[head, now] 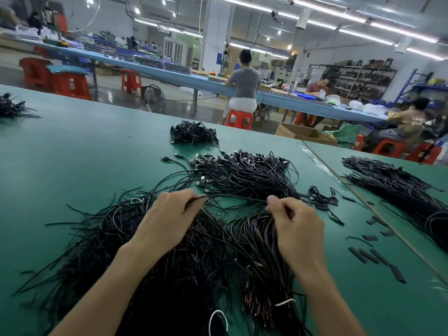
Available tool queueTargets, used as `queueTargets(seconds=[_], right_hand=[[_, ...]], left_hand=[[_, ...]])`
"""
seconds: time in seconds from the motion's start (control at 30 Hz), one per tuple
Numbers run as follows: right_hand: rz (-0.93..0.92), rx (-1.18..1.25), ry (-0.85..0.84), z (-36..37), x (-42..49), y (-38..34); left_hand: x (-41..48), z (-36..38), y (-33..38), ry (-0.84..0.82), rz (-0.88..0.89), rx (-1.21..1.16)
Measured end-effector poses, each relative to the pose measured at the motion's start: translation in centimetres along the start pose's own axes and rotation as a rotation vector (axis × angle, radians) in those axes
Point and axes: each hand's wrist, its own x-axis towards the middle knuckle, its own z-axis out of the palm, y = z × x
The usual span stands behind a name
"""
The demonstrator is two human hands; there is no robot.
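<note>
A big heap of loose black cables [155,267] covers the near part of the green table [72,151]. My left hand [167,219] and my right hand [295,229] are both above it, fingers curled. Between them runs one thin black cable [237,198], stretched almost level; each hand pinches one end of it. Under my right hand lies a tighter bundle of cables [261,263]. Beyond the hands is a pile of black cables with USB plugs [244,170].
A small tangle of cables [194,133] lies farther back, another pile [397,185] at the right and one [12,107] at the far left. Short black sleeve pieces [373,257] are scattered on the right. People sit on red stools at a long blue bench behind.
</note>
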Motion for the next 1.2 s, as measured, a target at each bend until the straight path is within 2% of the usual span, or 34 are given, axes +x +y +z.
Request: queueTargets(seconds=[0.03,0.1,0.13,0.27,0.37,0.47,0.57,0.67,0.77,0.9,0.93,1.1,1.2], right_hand=[[0.036,-0.053,0.023,-0.4,0.4,0.6],[0.084,-0.159,-0.008,-0.8,0.7,1.5],[0.092,-0.225,-0.055,-0.8,0.6,1.7],[-0.006,-0.619,-0.316,0.3,-0.3,1.1],[-0.114,-0.613,-0.479,1.2,-1.0,0.4],[-0.191,-0.627,-0.560,1.2,-1.1,0.3],[-0.241,-0.599,-0.566,1.0,-1.2,0.3],[-0.278,-0.531,-0.514,0.6,-1.4,-0.1],[-0.320,-0.428,-0.460,0.6,-1.1,-0.2],[-0.231,-0.057,-0.293,0.7,-0.9,-0.1],[-0.203,0.039,-0.260,0.7,-0.9,-0.2],[-0.121,0.311,-0.172,0.7,-0.2,-1.2],[-0.059,0.401,-0.206,1.2,-0.1,-2.0]], left_hand=[[0.1,-0.2,0.3,0.097,0.019,0.001],[0.1,-0.8,0.8,0.233,0.055,0.152],[0.1,-1.0,1.1,0.211,0.062,0.226],[-0.6,-0.6,2.2,-0.160,-0.018,0.381],[-0.7,-0.9,2.3,-0.185,-0.123,0.433],[-0.5,-1.5,2.0,-0.093,-0.194,0.392],[-0.4,-1.9,1.6,-0.046,-0.242,0.490],[-0.4,-1.7,0.8,-0.198,-0.246,0.542],[-0.4,-1.0,0.7,-0.373,-0.183,0.307],[-0.4,-0.8,2.1,-0.338,-0.125,-0.086],[-0.4,-1.0,2.5,-0.374,-0.135,-0.175],[-1.2,-1.9,4.9,-0.852,-0.181,-0.599],[-1.6,-2.0,5.9,-0.972,-0.114,-0.864]])
